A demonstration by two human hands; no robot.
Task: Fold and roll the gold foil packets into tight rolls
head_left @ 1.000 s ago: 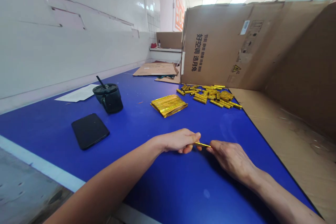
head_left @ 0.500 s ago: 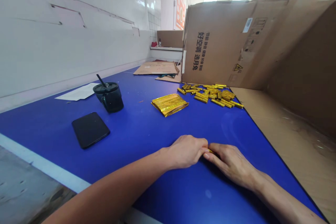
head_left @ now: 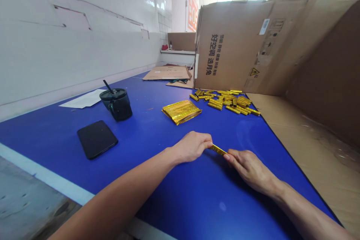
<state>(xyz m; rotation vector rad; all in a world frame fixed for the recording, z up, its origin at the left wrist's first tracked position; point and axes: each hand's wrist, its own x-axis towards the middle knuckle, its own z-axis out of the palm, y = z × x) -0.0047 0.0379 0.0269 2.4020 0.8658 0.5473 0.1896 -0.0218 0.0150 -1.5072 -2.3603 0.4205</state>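
Observation:
A narrow gold foil strip stretches between my two hands, just over the blue table. My left hand is closed on its far left end, and the fingers of my right hand pinch its near right end. Both ends of the strip are hidden by my fingers. Beyond my hands lies a flat stack of gold foil sheets. Farther back to the right is a loose pile of small gold foil rolls.
A dark lidded mug with a stirrer stands at the left, near a black phone-like slab and white paper. A large cardboard box stands behind the rolls. Flattened cardboard lies at the table's far end.
My hands were close together and have moved apart, the left one going away and leftward. More of the gold foil strip shows between them.

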